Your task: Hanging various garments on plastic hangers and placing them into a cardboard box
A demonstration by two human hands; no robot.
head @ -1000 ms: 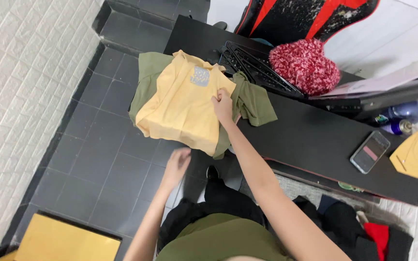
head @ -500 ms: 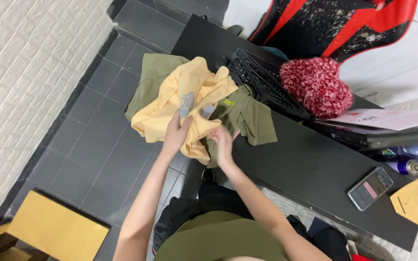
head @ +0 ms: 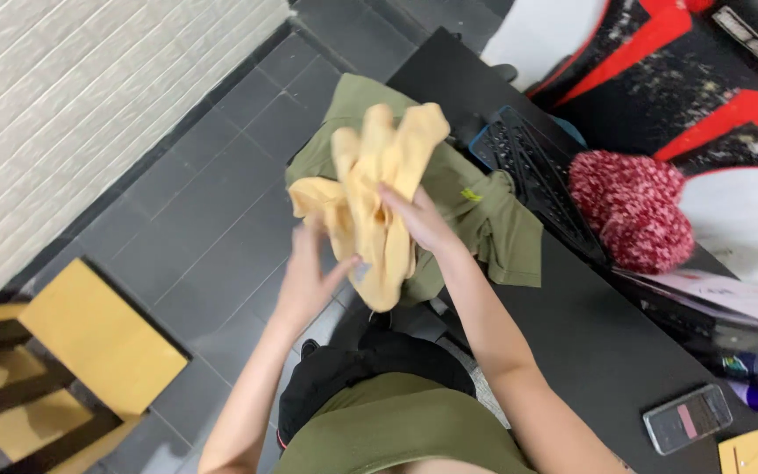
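Yellow shirt (head: 379, 189): bunched between your hands, long axis running away from you, over the olive shirt (head: 484, 211).
Right hand (head: 418, 219): fingers clenched on it.
Left hand (head: 309, 276): fingers spread, touching its near side.

The scene is evenly and brightly lit by soft, diffuse light; no lamp shows. Shadows are faint, with only a soft darkening under the yellow shirt (head: 377, 197) where it hangs over the olive garment (head: 475, 206). The black table (head: 589, 351) takes a dull sheen without hard glare. Motion blur smears the left hand (head: 309, 272) and the wooden chair (head: 54, 369) at the lower left. The right hand (head: 418, 219) is a little sharper. The phone (head: 688, 418) near the table's front right corner reads fairly crisp.
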